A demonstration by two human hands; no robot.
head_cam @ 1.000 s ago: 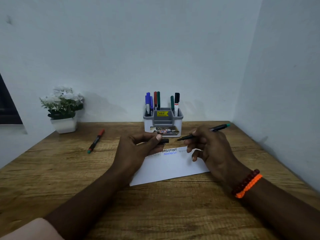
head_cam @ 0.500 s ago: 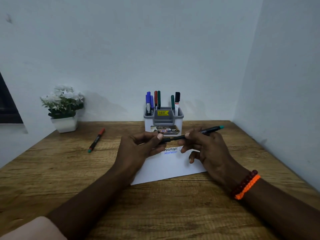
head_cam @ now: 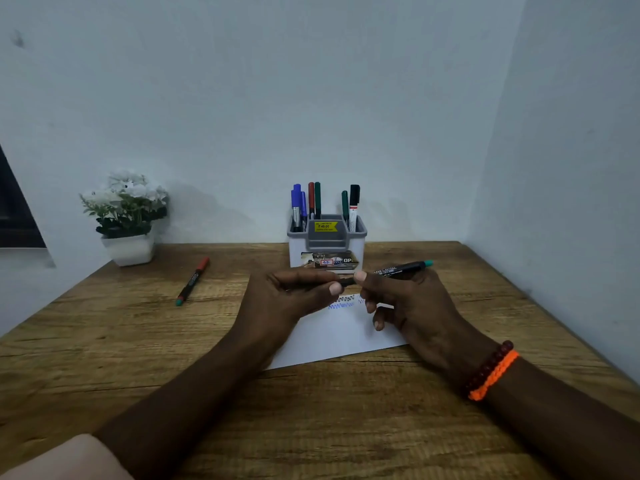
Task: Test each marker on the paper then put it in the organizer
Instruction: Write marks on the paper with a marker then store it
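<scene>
- Head view: two bare hands meet above a white sheet of paper [head_cam: 332, 337] lying on a wooden tabletop [head_cam: 104, 341].
- The right hand [head_cam: 405, 303] has its fingers [head_cam: 360, 276] curled round a slim black marker with a teal end [head_cam: 401, 269]; the teal end points away to the right of the hand.
- The left hand [head_cam: 287, 299] pinches what seems to be the marker's black cap [head_cam: 347, 281] between thumb and fingers, right at the marker's near tip. Whether the cap is fully seated cannot be told.
- Just below the fingers, the paper carries short black and blue test scribbles [head_cam: 343, 303].
- Just beyond the fingers stands a grey and white plastic organizer [head_cam: 327, 249] holding blue, red, green and black markers upright.
- Well to the left of the left hand lies a black marker with a red cap [head_cam: 192, 281], untouched on the tabletop.
- An orange and dark bead bracelet [head_cam: 491, 370] sits on the right wrist.
- Judged step: capping the tested marker. The next move calls for pressing the cap home, then lifting the marker forward into an organizer compartment.
</scene>
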